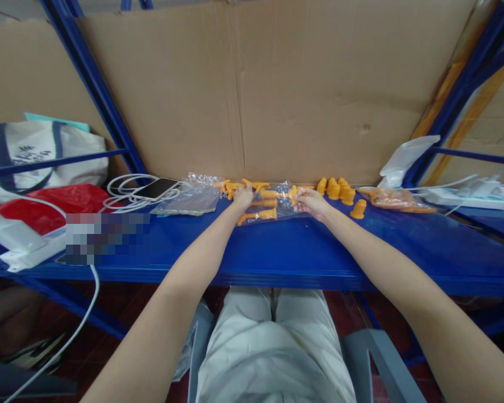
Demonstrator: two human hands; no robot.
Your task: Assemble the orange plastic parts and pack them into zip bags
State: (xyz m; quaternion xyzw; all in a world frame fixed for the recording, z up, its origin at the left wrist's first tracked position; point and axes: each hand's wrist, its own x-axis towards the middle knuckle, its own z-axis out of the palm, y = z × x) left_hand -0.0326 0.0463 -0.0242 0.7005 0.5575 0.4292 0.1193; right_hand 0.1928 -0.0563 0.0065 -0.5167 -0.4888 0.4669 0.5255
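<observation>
A clear plastic bag (277,208) holding several orange T-shaped plastic parts (265,214) lies on the blue shelf (277,252). My left hand (243,197) pinches the bag's left end, fingers closed on it. My right hand (312,202) grips the bag's right end, fingers curled. More loose orange T-shaped parts (235,186) lie just behind the left hand. A cluster of orange cone-shaped caps (340,190) stands right of the right hand, one cap (358,209) apart and nearer.
An empty clear bag (191,197) lies left of the hands, beside a phone (156,189) on coiled white cable. Red plastic and a tote bag (42,154) sit far left. Another filled bag (397,200) and a power strip (466,196) lie at right. Cardboard backs the shelf.
</observation>
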